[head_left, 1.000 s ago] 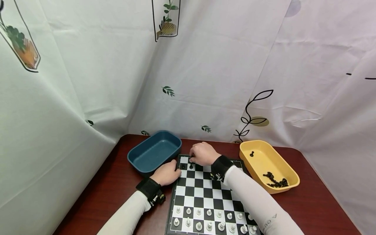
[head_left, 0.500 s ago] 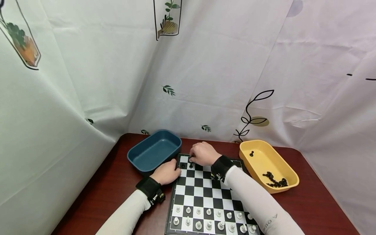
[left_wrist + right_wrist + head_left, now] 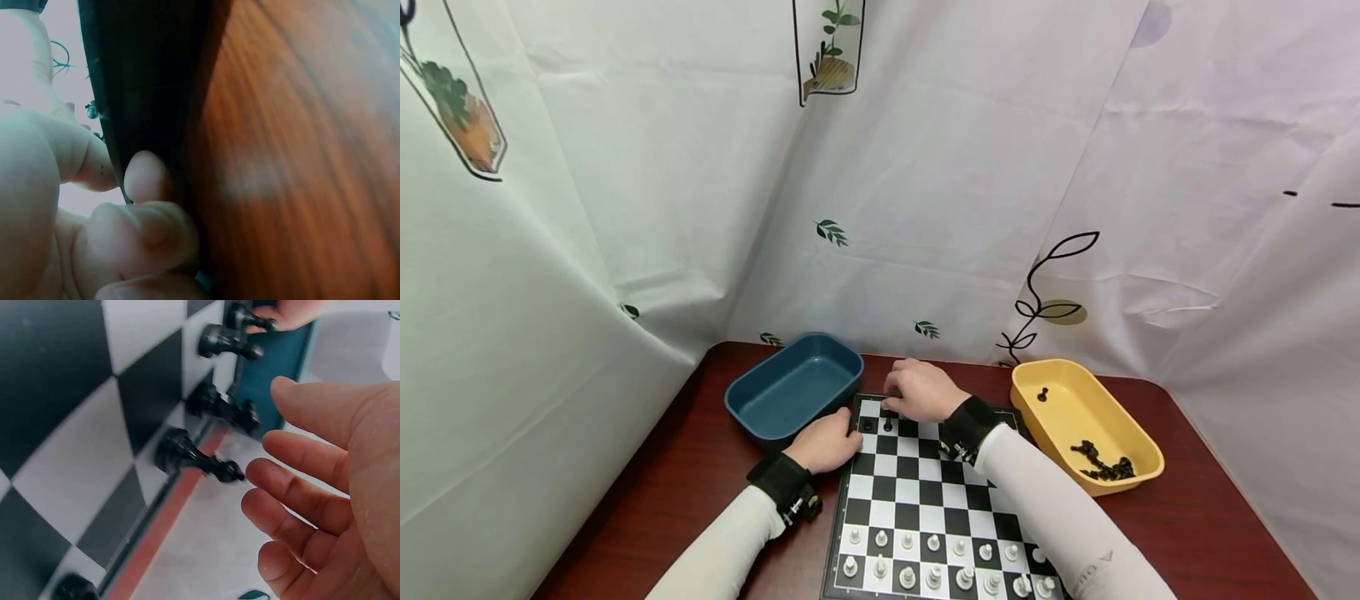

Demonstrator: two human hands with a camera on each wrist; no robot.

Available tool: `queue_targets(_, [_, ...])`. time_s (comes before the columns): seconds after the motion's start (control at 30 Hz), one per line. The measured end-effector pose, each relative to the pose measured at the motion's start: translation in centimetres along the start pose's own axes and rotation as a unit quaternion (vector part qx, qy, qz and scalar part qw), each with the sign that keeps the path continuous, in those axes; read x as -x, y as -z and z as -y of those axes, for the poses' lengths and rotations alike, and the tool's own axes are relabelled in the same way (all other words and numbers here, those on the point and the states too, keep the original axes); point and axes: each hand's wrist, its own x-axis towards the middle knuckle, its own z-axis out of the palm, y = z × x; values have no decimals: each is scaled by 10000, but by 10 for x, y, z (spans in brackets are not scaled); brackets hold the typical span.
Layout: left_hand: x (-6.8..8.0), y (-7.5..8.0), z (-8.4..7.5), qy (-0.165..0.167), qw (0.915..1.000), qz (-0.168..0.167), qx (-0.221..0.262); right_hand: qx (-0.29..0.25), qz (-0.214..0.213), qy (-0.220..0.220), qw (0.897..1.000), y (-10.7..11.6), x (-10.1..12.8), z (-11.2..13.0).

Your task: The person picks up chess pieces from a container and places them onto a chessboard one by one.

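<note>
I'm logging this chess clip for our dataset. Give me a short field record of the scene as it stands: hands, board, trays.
left hand: rests at the chessboard's left edge, fingers curled against the rim
right hand: over the board's far left corner, fingers relaxed and apart, next to black pieces, no grip on any
chessboard: on the brown table
black pieces: a few standing at the far left corner
white pieces: two rows at the near edge
blue tray: left of board, nothing seen inside
yellow tray: right of board, holds black pieces
</note>
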Motion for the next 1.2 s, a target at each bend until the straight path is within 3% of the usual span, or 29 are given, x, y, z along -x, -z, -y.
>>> queue_targets(0.57, [2, -1, 3, -58, 10000, -34, 11, -185, -656, -547, 9962, 44, 40, -24])
queue_targets(0.97, [-1, -2, 2, -58, 9999, -102, -75, -115, -1414, -908, 9857, 67, 99, -47])
queue_targets(1.2, [-2, -5, 4, -55, 9998, -133, -123, -235, -1823, -1287, 9745, 77, 138, -62])
